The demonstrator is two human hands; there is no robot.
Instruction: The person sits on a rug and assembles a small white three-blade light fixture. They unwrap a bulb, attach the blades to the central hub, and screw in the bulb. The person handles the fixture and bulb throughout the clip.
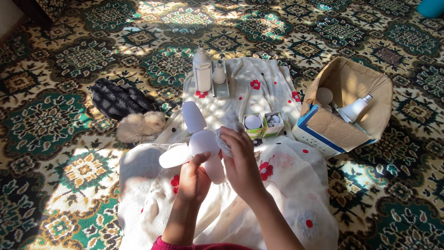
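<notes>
Left hand (194, 178) grips the white fan-blade lamp (200, 141) at its hub, lifted over the lap so the blades stay free. Right hand (240, 162) has its fingers (231, 139) closed on a pale rag (225, 139), pressed to the hub. All over a white cloth (296, 185) with red flowers, spread on the carpet (55, 115). Ahead: two small green-and-white boxes (262, 125), open, bulbs inside. Tall white bottles (202, 69) upright at the cloth's far edge. Right: cardboard box (347, 111), blue-and-white side, open, holding bulbs. Kitten (138, 127) left.
</notes>
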